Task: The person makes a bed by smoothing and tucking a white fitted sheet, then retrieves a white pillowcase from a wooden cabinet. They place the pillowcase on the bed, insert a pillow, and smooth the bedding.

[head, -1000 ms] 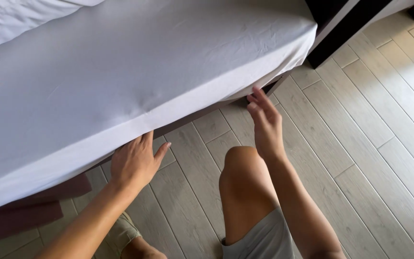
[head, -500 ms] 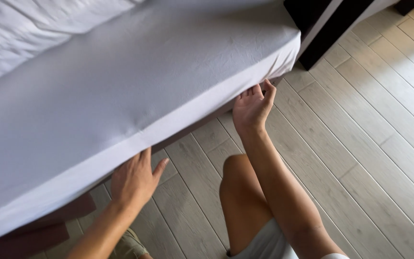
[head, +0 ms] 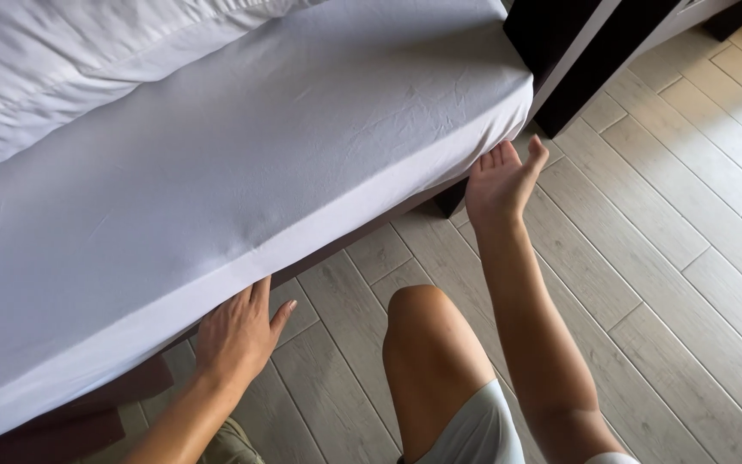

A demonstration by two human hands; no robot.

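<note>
A bare knee [head: 422,314] rises nearest the camera, above pale shorts [head: 478,430], much where it was half a second ago; to its left the left hand [head: 238,335] lies flat with fingers together and thumb spread, its fingertips pushed under the lower edge of the white fitted sheet [head: 242,189] along the mattress side, where earlier they only touched that edge. Beyond the knee the right hand [head: 500,180] has travelled further out along the bed; it now sits at the foot corner of the mattress, palm open and turned up, fingers loosely together and thumb apart, touching the sheet's hem but clamped on nothing. The sheet is stretched over the mattress with creases near that corner; a dark bed frame [head: 62,412] shows below; grey plank flooring [head: 672,258] and a dark cabinet [head: 560,60] lie beyond.
</note>
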